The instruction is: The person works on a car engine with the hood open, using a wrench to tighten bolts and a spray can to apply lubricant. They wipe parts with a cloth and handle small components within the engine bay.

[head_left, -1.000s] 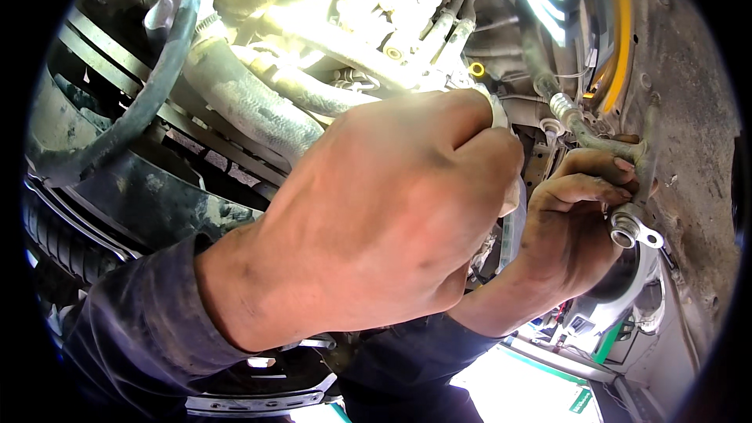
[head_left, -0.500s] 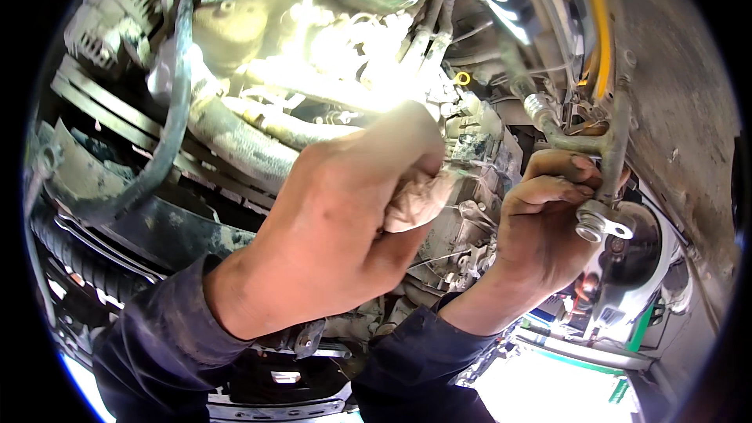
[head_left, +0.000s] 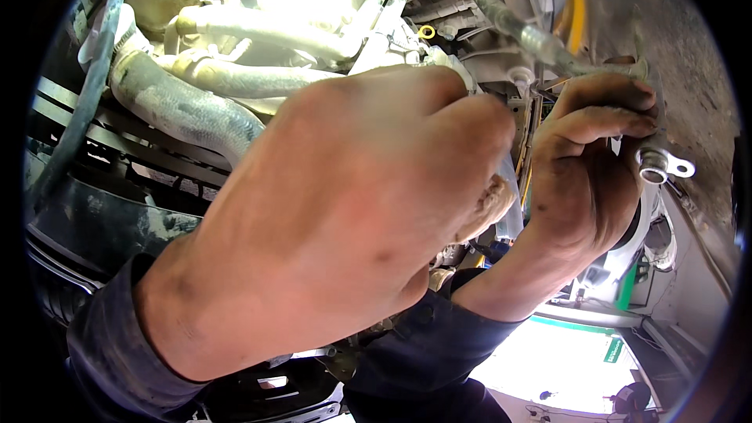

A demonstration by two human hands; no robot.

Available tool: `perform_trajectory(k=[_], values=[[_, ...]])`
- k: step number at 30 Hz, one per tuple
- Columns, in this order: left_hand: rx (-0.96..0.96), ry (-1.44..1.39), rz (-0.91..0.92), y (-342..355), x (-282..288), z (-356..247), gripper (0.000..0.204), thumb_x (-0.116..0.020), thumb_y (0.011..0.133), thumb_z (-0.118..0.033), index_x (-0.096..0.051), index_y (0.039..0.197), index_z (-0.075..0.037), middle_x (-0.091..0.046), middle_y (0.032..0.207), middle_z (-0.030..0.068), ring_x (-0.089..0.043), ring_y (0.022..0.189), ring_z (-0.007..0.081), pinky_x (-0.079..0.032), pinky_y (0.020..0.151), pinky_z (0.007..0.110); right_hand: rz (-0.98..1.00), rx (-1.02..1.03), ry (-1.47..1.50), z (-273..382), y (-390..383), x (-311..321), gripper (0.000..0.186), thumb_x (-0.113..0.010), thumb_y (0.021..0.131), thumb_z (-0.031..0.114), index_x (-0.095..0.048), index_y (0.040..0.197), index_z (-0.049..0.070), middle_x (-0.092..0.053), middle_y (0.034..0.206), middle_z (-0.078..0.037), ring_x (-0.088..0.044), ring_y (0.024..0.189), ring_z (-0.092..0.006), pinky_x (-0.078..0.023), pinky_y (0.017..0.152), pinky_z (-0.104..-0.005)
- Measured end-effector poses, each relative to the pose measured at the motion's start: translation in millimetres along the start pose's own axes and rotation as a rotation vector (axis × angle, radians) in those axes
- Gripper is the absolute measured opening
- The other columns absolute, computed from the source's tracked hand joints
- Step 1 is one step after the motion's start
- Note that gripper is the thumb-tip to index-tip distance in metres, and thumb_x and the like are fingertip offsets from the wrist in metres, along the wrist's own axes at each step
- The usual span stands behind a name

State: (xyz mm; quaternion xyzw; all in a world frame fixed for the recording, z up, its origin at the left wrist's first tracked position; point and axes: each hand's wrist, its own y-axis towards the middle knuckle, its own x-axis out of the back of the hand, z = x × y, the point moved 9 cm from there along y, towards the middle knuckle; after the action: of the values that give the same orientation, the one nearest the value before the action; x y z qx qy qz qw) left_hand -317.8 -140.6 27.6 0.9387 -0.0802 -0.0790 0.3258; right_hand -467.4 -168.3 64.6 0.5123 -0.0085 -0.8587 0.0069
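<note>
My left hand (head_left: 337, 219) is closed in a fist around a crumpled pale cloth (head_left: 490, 205), most of it hidden by the fingers. To its right, my right hand (head_left: 583, 180) has its fingers curled round a metal pipe, just above its end fitting (head_left: 653, 166). That fitting has a round open mouth and a small flange with a bolt hole. Farther up, the pipe joins a dark rubber hose (head_left: 501, 16) through a crimped metal sleeve (head_left: 540, 41). The cloth and the fitting are apart.
A thick grey hose (head_left: 176, 113) and pale pipes (head_left: 266, 35) run through the engine bay at left. A thin dark hose (head_left: 86, 94) hangs at far left. Strong light washes out the top middle. A yellow line (head_left: 576, 0) and a dirty panel (head_left: 689, 70) stand at right.
My left hand has come right with the cloth and looks larger. My right hand and the pipe's end have shifted up and right in the view. The whole view has shifted too.
</note>
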Motion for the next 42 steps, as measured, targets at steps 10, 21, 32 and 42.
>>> perform_trajectory(k=[10, 21, 32, 42], values=[[-0.27, 0.298, 0.072, -14.6, -21.4, -3.2, 0.021, -0.066, 0.06, -0.004, -0.049, 0.072, -0.005, -0.06, 0.09, 0.0122, -0.053, 0.061, 0.0188, -0.044, 0.054, 0.031, 0.051, -0.012, 0.024, -0.8, 3.9, 3.7, 0.012, -0.06, 0.084, -0.001, -0.061, 0.094, -0.006, -0.062, 0.094, -0.014, -0.06, 0.092, -0.0228, -0.061, 0.072, -0.0302], [-0.63, 0.354, -0.046, -15.2, -79.0, -93.5, 0.024, -0.062, 0.071, -0.017, -0.054, 0.06, 0.003, -0.062, 0.089, 0.0251, -0.059, 0.103, 0.036, -0.041, 0.103, 0.05, 0.166, 0.02, -0.052, 2.5, -6.1, 1.9, 0.028, -0.057, 0.095, 0.022, -0.066, 0.108, -0.001, -0.064, 0.107, -0.014, -0.053, 0.109, -0.0237, -0.054, 0.081, -0.027], [-0.57, 0.5, -0.14, -0.8, -92.3, -111.4, 0.022, -0.063, 0.066, -0.019, -0.057, 0.06, 0.001, -0.057, 0.068, 0.0186, -0.06, 0.099, 0.0376, -0.042, 0.099, 0.059, 0.12, 0.048, -0.113, 6.9, -0.8, 5.1, 0.033, -0.05, 0.1, 0.031, -0.061, 0.111, 0.002, -0.062, 0.099, -0.015, -0.057, 0.102, -0.0272, -0.058, 0.073, -0.0294], [-0.46, 0.634, -0.008, -16.8, -101.3, -102.0, 0.022, -0.065, 0.065, -0.022, -0.06, 0.071, -0.001, -0.056, 0.072, 0.0133, -0.058, 0.084, 0.0294, -0.049, 0.086, 0.05, 0.138, 0.116, -0.158, 7.5, -2.0, 8.6, 0.027, -0.061, 0.093, 0.019, -0.065, 0.115, 0.004, -0.058, 0.103, -0.013, -0.052, 0.1, -0.0251, -0.056, 0.077, -0.0289]])
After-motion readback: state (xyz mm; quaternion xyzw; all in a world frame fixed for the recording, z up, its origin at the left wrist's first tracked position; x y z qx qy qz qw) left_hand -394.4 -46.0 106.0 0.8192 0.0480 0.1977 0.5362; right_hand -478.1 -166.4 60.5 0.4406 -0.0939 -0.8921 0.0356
